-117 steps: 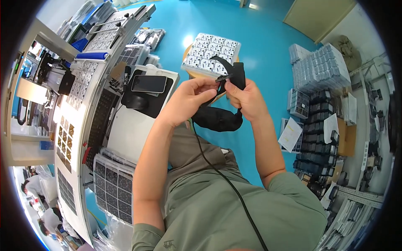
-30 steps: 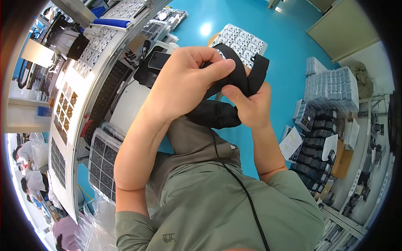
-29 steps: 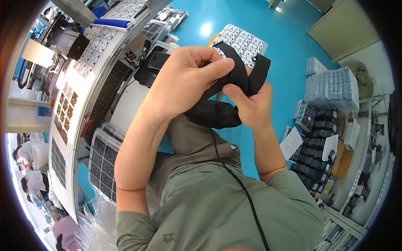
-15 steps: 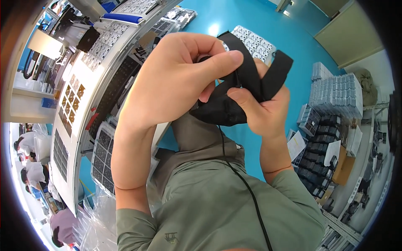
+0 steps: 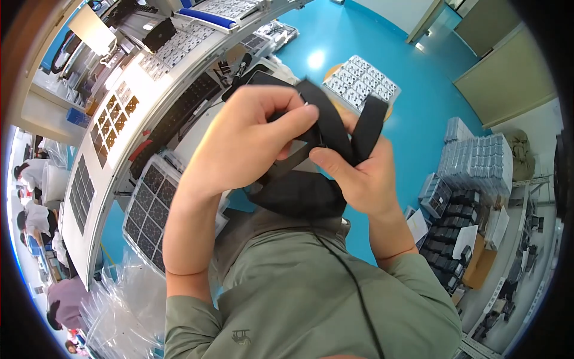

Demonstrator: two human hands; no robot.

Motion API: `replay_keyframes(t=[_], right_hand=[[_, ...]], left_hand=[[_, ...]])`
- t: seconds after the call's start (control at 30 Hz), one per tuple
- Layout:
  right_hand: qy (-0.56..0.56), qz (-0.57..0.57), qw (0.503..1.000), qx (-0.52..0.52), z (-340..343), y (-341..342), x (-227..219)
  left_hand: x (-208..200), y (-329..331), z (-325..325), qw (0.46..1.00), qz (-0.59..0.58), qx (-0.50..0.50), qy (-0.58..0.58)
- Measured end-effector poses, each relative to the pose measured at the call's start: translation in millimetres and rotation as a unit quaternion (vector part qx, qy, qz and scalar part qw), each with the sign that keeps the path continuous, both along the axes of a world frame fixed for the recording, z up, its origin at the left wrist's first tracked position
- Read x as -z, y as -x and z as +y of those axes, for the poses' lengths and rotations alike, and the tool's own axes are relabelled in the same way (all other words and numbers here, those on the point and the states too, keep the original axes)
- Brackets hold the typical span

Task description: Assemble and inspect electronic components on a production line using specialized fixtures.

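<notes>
A wide black strap is held up in front of my chest, folded so that one loose end stands up at the right. My left hand pinches it near the fold, thumb against the curled fingers. Around its lower part my right hand is closed, the thumb lying on the near side. Below both hands hangs a soft black pouch-like piece that seems joined to the strap. A thin black cable runs from near it down over my green shirt. My palms hide part of the strap.
At the left stands a long white workbench with trays of parts. A tray of white parts rests on a stool ahead. Stacked clear trays and black parts stand at the right. Clear plastic bags lie lower left, near other people.
Both hands and the strap have shifted down and slightly left in the picture. The black pouch-like piece now hangs lower, away from my fingers. My grips look unchanged.
</notes>
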State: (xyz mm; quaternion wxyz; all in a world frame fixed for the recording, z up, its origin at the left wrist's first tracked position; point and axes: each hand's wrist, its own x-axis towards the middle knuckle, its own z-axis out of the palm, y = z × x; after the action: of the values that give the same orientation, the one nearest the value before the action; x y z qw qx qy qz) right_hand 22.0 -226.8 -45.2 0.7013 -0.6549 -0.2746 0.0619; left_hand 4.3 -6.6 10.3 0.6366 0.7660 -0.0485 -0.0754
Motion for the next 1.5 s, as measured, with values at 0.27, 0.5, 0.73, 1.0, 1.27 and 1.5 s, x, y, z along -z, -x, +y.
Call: replay_keyframes(t=[0.27, 0.5, 0.73, 1.0, 1.27, 1.5], right_hand=[[0.107, -0.036, 0.994, -0.001, 7, -7, 34], [0.048, 0.08, 0.994, -0.054, 13, -22, 48], [0.005, 0.106, 0.994, 0.002, -7, -48, 64], [0.01, 0.133, 0.99, 0.052, -16, -57, 69], [-0.025, 0.189, 0.979, 0.075, -15, -60, 76], [-0.054, 0.193, 0.976, 0.086, -12, -57, 75]], left_hand=[[58, 8, 8, 0.998, -0.003, -0.027, 0.058], [83, 2, 3, 0.986, 0.016, -0.092, 0.141], [102, 15, 33, 0.991, 0.108, -0.052, 0.056], [155, 69, 24, 0.981, 0.04, -0.032, -0.186], [179, 76, 10, 0.986, 0.022, -0.003, -0.168], [175, 73, 6, 0.991, 0.038, -0.002, -0.129]])
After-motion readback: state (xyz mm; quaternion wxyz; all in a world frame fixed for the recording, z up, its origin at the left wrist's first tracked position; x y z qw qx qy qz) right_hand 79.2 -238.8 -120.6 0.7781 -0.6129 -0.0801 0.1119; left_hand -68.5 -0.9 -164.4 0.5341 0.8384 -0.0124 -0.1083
